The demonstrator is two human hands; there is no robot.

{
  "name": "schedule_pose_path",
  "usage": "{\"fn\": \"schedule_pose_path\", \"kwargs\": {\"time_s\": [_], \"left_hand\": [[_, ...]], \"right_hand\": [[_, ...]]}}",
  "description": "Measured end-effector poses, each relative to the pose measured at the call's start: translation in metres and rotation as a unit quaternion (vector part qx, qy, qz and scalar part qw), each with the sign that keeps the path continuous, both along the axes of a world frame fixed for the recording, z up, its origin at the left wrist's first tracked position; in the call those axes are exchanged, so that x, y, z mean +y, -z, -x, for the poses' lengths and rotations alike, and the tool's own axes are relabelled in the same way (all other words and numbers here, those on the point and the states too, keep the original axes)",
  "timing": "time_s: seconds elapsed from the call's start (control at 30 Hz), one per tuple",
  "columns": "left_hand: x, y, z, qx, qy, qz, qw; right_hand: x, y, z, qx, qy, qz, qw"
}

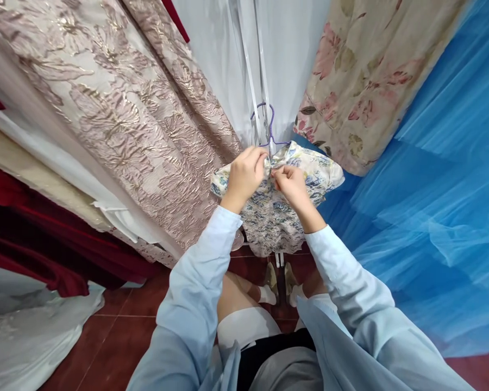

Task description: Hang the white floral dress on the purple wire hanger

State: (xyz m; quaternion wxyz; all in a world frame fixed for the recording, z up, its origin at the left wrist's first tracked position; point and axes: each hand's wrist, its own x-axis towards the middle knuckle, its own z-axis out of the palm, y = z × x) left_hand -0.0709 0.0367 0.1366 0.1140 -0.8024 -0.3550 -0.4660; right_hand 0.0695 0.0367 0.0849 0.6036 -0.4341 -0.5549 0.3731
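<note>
A short-sleeved floral dress [269, 209], cream with blue and yellow flowers, hangs in front of me on a purple hanger [272, 122]. At its neckline, left of the centre opening, my left hand [246, 174] is closed in a pinch on the cloth. My right hand [290, 184] pinches the neckline just right of the opening, its fingertips close to those of the left. Whatever small fastening may lie between the fingertips is hidden. White straps [252, 81] hang down in front of and behind the hanger's hook.
Pink brocade cloth [146, 119] hangs at the left, with dark red cloth [44, 228] beyond it. A beige floral cloth [362, 81] and blue tulle [440, 217] hang at the right. White cloth [212, 54] covers the back. Red tiles [118, 336] form the floor.
</note>
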Motion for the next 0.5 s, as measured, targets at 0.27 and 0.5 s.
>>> {"fn": "schedule_pose_path", "kwargs": {"time_s": [0.27,0.5], "left_hand": [[0.053,0.007,0.106,-0.26,-0.022,0.025,0.965],[0.065,0.108,0.131,-0.685,0.052,0.255,0.681]], "right_hand": [[-0.048,0.087,0.01,-0.098,0.017,0.106,0.989],[-0.061,0.103,0.012,-0.114,-0.015,0.119,0.986]]}}
